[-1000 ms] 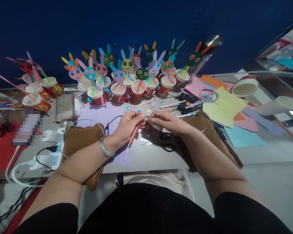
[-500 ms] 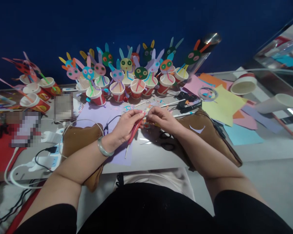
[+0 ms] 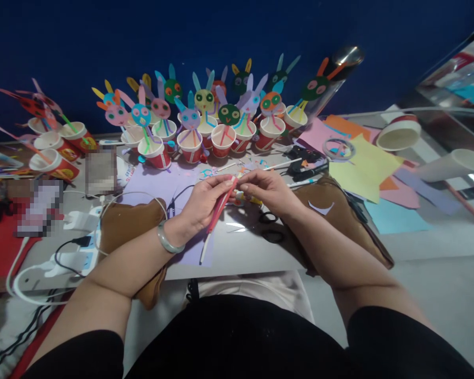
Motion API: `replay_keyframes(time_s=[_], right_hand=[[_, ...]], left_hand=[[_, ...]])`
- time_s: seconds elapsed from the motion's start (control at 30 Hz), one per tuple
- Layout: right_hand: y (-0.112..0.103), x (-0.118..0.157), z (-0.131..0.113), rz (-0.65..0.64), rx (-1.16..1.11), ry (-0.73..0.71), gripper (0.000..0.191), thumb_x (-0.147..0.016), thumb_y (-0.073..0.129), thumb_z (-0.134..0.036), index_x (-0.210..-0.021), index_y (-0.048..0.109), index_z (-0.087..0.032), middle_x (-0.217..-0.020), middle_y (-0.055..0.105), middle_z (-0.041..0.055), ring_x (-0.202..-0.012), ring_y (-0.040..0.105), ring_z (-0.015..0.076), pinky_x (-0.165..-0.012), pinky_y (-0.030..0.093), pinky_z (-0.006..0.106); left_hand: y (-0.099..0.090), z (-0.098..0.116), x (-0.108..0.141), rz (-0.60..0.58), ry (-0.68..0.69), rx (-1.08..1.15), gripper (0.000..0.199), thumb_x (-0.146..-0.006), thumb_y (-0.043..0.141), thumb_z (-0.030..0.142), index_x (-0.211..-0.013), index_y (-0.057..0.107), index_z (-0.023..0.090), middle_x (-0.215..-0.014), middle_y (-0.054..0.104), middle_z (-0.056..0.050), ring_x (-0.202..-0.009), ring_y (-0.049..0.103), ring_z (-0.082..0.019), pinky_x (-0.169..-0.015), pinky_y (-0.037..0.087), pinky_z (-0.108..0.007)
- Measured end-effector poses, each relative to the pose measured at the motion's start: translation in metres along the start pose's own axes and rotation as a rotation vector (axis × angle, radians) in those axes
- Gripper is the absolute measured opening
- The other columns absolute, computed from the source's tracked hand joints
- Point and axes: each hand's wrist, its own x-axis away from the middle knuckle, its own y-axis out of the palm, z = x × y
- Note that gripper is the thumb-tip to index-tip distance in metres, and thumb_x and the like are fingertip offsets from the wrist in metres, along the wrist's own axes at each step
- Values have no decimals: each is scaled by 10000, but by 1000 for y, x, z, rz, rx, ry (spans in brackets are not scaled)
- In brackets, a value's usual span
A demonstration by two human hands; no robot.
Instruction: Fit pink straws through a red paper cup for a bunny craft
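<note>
Many rabbit-faced cups [image 3: 223, 151] stand at the back of the surface [image 3: 245, 260], apparently complete. The red strip [image 3: 221, 204], pinched in the left hand [image 3: 201, 202], seems unfinished; whether the curled right hand [image 3: 272, 193] grips something, I cannot tell.

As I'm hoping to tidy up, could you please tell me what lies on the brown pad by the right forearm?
A pale curved paper scrap lies on the brown pad. The right forearm hides part of it, so anything there cannot be seen.
</note>
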Motion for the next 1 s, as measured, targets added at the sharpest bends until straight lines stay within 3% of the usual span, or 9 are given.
replay_keyframes(time_s=[0.2,0.4,0.53,0.8,1.0], right_hand=[[4,0,-2,32,-27,35,367,-756,862,-520,-839,687,-209,-756,698,-2,-650,583,132,-639,480,292],[3,1,-2,27,-64,33,401,-739,879,-532,-840,655,-215,-783,703,1,-673,599,133,-647,495,288],[3,2,-2,11,-69,73,416,-731,885,-532,-888,670,-212,-815,715,8,-685,610,139,-636,498,286],[7,4,-5,5,-28,64,390,-757,865,-534,-941,756,-207,-909,762,35,-823,683,178,-754,556,319],[9,5,-5,18,-41,72,431,-723,875,-585,-881,750,-204,-887,767,39,-839,690,182,-793,571,328]], left_hand=[[1,1,0,-18,-7,21,97,-804,772,86,-887,732,115,-741,735,1,-587,672,-75,-633,559,-208],[-1,-3,0,-42,-35,2,143,-834,731,96,-974,732,124,-772,740,-11,-603,676,-76,-640,560,-204],[-3,-2,1,-72,-34,-30,222,-837,733,122,-1050,680,154,-783,722,5,-562,631,-66,-556,518,-183],[0,1,5,-114,-89,-28,266,-835,696,150,-1081,597,170,-695,629,36,-457,538,-64,-394,305,-159],[2,1,5,-107,-159,-38,239,-842,652,117,-1068,588,164,-663,618,29,-437,542,-74,-389,314,-161]])
